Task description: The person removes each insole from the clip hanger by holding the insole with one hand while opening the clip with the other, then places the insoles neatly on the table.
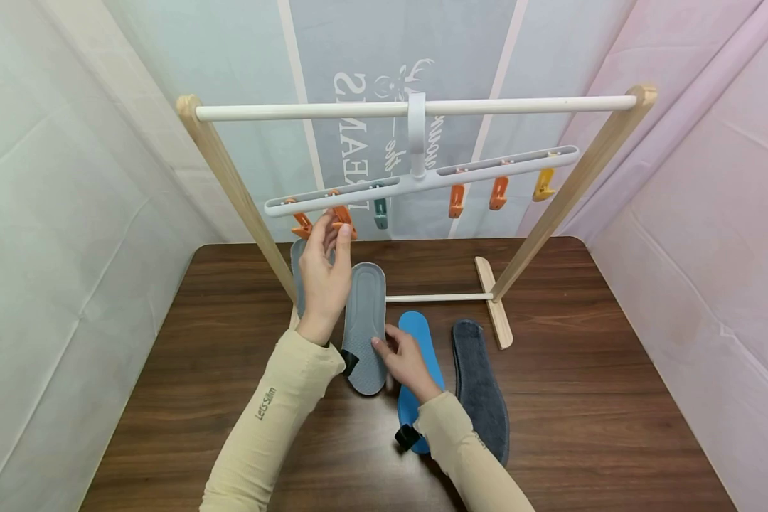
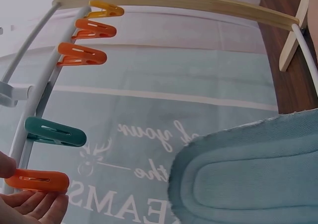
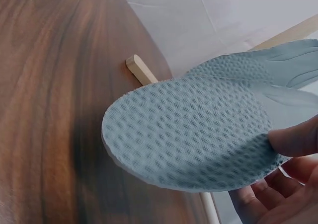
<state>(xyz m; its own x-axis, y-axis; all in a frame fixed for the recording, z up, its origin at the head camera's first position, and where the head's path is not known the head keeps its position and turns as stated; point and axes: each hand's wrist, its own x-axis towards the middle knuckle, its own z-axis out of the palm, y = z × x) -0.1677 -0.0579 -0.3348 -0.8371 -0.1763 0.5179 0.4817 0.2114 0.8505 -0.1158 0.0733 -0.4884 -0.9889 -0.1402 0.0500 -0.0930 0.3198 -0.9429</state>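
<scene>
My left hand (image 1: 325,288) pinches an orange clip (image 2: 39,181), second from the left on the grey hanger (image 1: 352,190), between thumb and fingers. A grey insole (image 1: 366,320) stands upright in my right hand (image 1: 411,361), its toe end up, below and to the right of that clip. In the right wrist view the thumb lies on the insole's dimpled face and the fingers are behind it. Partly hidden by my left hand, another grey insole (image 1: 297,274) hangs below the leftmost orange clip (image 1: 301,225).
A blue insole (image 1: 416,331) and a dark grey insole (image 1: 480,384) lie on the brown table (image 1: 589,398). The hanger hooks over the white rail (image 1: 525,106) of a wooden rack. A teal clip (image 1: 380,212), more orange clips (image 1: 498,193) and a yellow clip (image 1: 542,185) hang from it.
</scene>
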